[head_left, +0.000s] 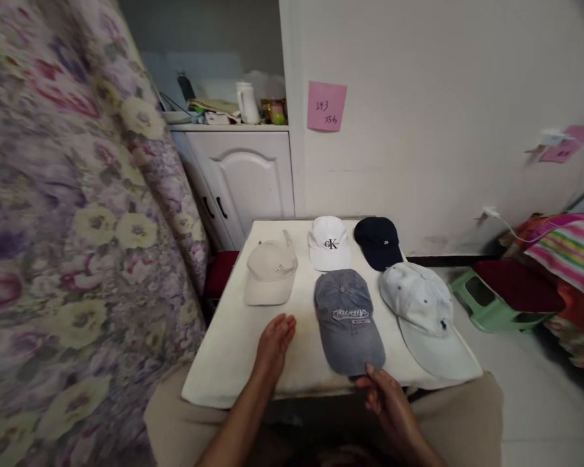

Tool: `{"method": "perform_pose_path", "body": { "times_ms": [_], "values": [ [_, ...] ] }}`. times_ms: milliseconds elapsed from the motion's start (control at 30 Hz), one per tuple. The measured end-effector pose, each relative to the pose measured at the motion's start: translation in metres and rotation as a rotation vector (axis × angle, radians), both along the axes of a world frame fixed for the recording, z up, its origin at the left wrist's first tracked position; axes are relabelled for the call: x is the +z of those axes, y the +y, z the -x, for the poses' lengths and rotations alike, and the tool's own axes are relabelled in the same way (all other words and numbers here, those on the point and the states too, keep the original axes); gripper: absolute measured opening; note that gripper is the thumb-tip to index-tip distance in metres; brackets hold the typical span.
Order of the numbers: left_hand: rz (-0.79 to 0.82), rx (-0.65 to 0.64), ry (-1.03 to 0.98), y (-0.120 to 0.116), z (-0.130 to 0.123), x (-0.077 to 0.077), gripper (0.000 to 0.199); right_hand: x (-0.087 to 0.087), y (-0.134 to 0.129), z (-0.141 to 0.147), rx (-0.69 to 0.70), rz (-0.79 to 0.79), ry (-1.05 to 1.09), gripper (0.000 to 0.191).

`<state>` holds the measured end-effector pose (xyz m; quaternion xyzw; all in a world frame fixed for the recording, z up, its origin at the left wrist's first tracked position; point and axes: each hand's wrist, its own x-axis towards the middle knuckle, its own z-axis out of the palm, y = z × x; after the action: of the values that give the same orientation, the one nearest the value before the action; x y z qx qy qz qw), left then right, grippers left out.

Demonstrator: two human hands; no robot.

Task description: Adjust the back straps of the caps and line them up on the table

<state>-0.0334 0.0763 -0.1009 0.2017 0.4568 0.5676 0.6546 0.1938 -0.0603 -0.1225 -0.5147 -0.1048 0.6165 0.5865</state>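
A grey baseball cap (345,305) with white lettering lies at the middle front, its brim toward me. My right hand (384,392) pinches the edge of that brim, thumb on top. To its left, my left hand (275,340) is held over the cloth, fingers stretched out and holding nothing. Just beyond it sits a beige cap (271,272), apart from the fingers. At the back are a white cap (329,243) with black "CK" letters and a navy cap (378,241). A pale grey-white cap (425,311) rests on the right, its brim reaching the table's front right edge.
The small table is covered by a cream cloth (233,363), its front edge above my knees. A floral curtain (92,246) hangs close on the left. Behind stand a white cabinet (248,175) and a wall (418,117). A green stool (477,305) is at the right.
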Motion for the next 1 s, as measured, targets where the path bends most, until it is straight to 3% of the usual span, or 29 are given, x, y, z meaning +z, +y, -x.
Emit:
{"method": "perform_pose_path", "body": {
  "times_ms": [133, 233, 333, 467, 567, 733, 900, 1000],
  "values": [
    [0.024, 0.150, -0.099, 0.028, 0.028, 0.005, 0.017, -0.007, -0.006, 0.002, 0.062, 0.008, -0.032, 0.052],
    [0.046, 0.207, -0.174, 0.048, 0.036, 0.008, 0.015, -0.008, -0.008, 0.012, 0.317, -0.017, -0.041, 0.058],
    [0.064, 0.263, -0.240, 0.065, 0.035, 0.012, 0.010, -0.001, -0.002, 0.028, 0.546, -0.113, -0.035, 0.052],
    [0.054, 0.279, -0.309, 0.079, 0.032, 0.021, 0.026, 0.016, 0.022, 0.055, 0.581, -0.202, 0.021, 0.046],
    [0.073, 0.272, -0.331, 0.078, 0.035, 0.025, 0.026, 0.027, 0.047, 0.076, 0.542, -0.212, 0.094, 0.050],
    [0.097, 0.248, -0.355, 0.041, 0.043, 0.026, 0.037, 0.033, 0.085, 0.104, 0.385, -0.149, 0.233, 0.062],
    [0.095, 0.243, -0.368, -0.035, 0.049, 0.020, 0.045, 0.024, 0.107, 0.123, 0.304, -0.197, 0.328, 0.045],
    [0.192, 0.276, -0.328, -0.078, 0.056, 0.015, 0.050, 0.018, 0.116, 0.129, 0.262, -0.202, 0.325, 0.042]
  ]
}}
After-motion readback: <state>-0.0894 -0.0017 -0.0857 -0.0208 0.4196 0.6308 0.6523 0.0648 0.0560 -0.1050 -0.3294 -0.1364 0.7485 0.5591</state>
